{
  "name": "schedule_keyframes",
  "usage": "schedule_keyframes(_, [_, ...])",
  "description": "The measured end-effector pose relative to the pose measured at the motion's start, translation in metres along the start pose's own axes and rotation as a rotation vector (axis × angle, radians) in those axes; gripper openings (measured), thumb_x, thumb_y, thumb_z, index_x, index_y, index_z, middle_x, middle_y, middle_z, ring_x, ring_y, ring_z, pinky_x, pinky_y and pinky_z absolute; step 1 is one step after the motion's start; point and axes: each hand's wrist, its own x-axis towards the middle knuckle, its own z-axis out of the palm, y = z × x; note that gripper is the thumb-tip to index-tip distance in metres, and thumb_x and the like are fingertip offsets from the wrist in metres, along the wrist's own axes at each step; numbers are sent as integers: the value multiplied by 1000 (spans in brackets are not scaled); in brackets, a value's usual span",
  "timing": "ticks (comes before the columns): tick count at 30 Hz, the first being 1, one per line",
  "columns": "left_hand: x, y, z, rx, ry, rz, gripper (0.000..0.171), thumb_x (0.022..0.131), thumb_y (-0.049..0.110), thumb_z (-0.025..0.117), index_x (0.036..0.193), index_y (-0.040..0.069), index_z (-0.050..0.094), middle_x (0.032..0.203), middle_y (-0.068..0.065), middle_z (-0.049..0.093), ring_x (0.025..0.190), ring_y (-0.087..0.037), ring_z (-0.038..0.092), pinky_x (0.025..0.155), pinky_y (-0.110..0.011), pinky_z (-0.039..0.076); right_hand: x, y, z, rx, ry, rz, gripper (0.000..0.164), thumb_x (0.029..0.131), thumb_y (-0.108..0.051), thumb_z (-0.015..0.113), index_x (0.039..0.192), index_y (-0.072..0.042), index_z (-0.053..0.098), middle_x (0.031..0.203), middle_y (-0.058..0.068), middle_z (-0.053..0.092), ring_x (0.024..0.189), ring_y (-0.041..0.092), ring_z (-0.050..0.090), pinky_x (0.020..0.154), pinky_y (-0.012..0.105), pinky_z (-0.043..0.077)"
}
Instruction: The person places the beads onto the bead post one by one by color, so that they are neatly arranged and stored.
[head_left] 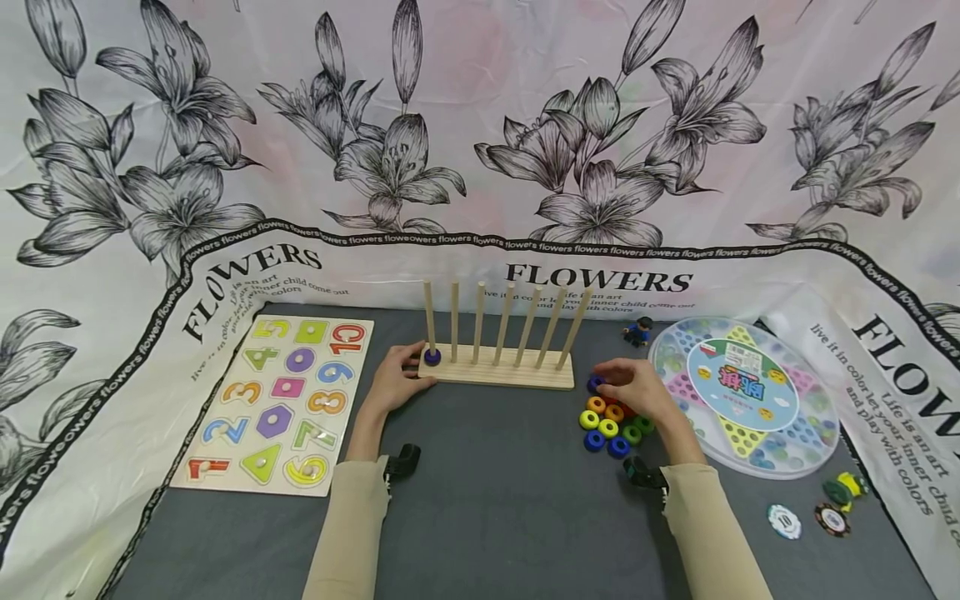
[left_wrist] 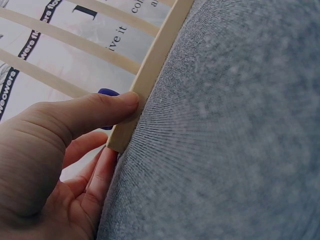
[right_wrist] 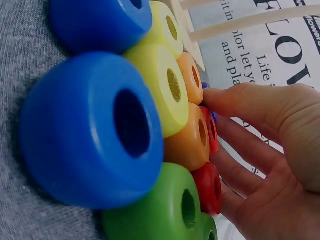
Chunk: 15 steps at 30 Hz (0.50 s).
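At the left end of a wooden peg rack [head_left: 495, 377], my left hand [head_left: 393, 379] grips the base, its thumb on the front edge. A purple ring [head_left: 432, 358] sits at the foot of the leftmost peg; the other pegs are bare. Beyond the rack's right end, my right hand [head_left: 636, 387] pinches another purple ring [head_left: 595, 382] between thumb and fingers, at the far side of a cluster of rings. In the right wrist view that ring is mostly hidden. The cluster has blue rings [right_wrist: 92, 130], yellow rings [right_wrist: 160, 90], orange rings [right_wrist: 187, 137], red rings [right_wrist: 206, 187] and green rings [right_wrist: 155, 205].
A number-and-shape puzzle board [head_left: 288, 408] lies left of my left hand. To the right are a round game box [head_left: 742, 387], a small toy figure [head_left: 638, 332], a green and yellow toy [head_left: 845, 490] and two chips, one white [head_left: 784, 522], one dark [head_left: 832, 519]. A flowered cloth [head_left: 480, 167] rises behind.
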Motion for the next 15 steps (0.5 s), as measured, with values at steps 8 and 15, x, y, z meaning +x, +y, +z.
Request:
schedule_keyframes(8, [1,1,0,3,11,5,73,80,3,81,144,-2,47,129,-22,47,115,-36,56,97,-43,53,1,-3,-2,-7,7,5,31,89,-3,72,117,7,67,113,25,68,99,38,67,82,45,59])
schedule_keyframes(15, [0,1,0,7,16,-1,72,80,3,81,144,-2,47,129,-22,47,114,-36,56,97,-42,53,-1,-17,-2,42,58,-12,35,90,-9,72,121,7,65,118,25,66,102,39,67,73,35,61])
